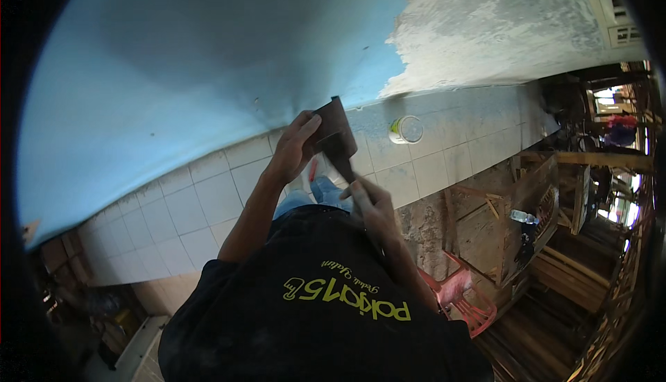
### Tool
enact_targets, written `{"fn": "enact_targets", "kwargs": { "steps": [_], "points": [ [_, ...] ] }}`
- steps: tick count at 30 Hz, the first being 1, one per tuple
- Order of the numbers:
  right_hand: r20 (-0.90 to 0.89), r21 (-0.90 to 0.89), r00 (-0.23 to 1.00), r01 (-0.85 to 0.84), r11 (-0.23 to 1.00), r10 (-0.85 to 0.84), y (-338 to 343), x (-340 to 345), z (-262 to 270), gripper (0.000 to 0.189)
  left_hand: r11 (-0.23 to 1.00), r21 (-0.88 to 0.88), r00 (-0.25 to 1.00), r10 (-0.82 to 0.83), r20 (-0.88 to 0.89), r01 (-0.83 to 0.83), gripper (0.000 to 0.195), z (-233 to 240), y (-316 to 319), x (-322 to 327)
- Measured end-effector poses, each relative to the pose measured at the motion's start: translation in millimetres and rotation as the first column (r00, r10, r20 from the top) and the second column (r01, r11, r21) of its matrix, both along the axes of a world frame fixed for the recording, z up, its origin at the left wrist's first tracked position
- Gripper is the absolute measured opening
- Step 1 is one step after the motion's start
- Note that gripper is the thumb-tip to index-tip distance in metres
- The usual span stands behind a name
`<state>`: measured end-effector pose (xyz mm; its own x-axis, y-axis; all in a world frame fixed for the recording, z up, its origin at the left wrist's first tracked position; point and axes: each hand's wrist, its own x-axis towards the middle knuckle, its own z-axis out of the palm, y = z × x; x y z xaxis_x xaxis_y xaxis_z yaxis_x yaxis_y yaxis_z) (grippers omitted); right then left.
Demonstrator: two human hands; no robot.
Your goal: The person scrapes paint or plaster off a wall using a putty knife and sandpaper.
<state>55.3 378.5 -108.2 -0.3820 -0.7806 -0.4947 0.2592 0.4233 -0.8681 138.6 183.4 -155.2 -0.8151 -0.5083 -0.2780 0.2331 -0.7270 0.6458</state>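
My left hand (296, 145) grips a flat, dark rectangular plate (339, 124), which looks like a plasterer's hawk or wide scraper, with the thumb on its face. In my right hand (370, 202) is the handle of a putty knife (336, 152); its dark blade lies over the lower part of the plate. Both tools are in front of my chest, close to a wall (218, 54) painted light blue. Farther right the wall (484, 28) is whitish and grey, with a ragged border against the blue. Whether the blade touches the plate is hard to tell.
A white tub (406, 130) stands on the tiled floor (208, 200) near the wall. A small red object (313, 169) lies by my feet. To the right are a red plastic chair (460, 296), a wooden frame table (499, 236) with a clear bottle (524, 217), and stacked boards (570, 278).
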Motion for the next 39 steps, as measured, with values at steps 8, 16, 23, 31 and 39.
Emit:
{"fn": "enact_targets", "kwargs": {
  "steps": [8, 16, 23, 31, 39],
  "points": [
    [0.160, -0.071, 0.974, 0.171, 0.983, -0.158, 16, -23, -11, 0.035, 0.996, -0.042, 0.997, 0.081, -0.015, -0.081, 0.028, 10, 11, 17],
    [-0.663, -0.204, 0.744, -0.072, 0.976, -0.084, 9, -38, 12, 0.032, 0.972, -0.182, 0.982, 0.169, 0.082, -0.152, 0.030, 34, 29, -1],
    [-0.756, -0.138, 0.654, -0.117, 0.983, -0.029, 33, -84, 13, 0.034, 0.946, -0.293, 0.980, 0.174, 0.097, -0.139, 0.024, 38, 57, -47],
    [-0.650, -0.135, 0.759, -0.135, 0.982, 0.015, 58, -130, 2, 0.042, 0.897, -0.421, 0.966, 0.214, 0.148, -0.134, 0.025, 35, 75, -97],
    [-0.602, -0.185, 0.798, -0.157, 0.970, 0.014, 69, -159, 5, 0.040, 0.909, -0.382, 0.956, 0.245, 0.161, -0.169, 0.028, 35, 96, -116]
  ]
}}
